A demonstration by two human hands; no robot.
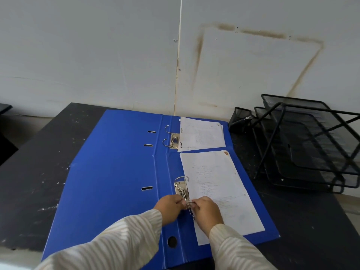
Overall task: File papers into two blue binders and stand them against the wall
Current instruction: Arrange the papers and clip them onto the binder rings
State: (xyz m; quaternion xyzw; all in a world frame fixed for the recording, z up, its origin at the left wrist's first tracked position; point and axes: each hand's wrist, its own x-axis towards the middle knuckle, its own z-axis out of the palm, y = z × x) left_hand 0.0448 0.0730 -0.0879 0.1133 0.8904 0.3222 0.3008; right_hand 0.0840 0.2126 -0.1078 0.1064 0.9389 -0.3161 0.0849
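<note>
Two blue binders lie open flat on a dark table, one behind the other. The near binder (109, 191) holds a white sheet of paper (220, 188) on its right side, beside its metal ring mechanism (182, 189). My left hand (170, 206) and my right hand (207, 212) meet at the near ring of that mechanism, both pinching the metal there. The far binder (126, 125) lies by the wall, its rings (171, 140) standing apart, with papers (201, 136) on its right side.
A black wire-mesh paper tray rack (303, 145) stands at the right, against the wall (97, 55). The dark table (35, 172) is scuffed, and its left edge drops off at the left. The near binder overhangs the table's front edge.
</note>
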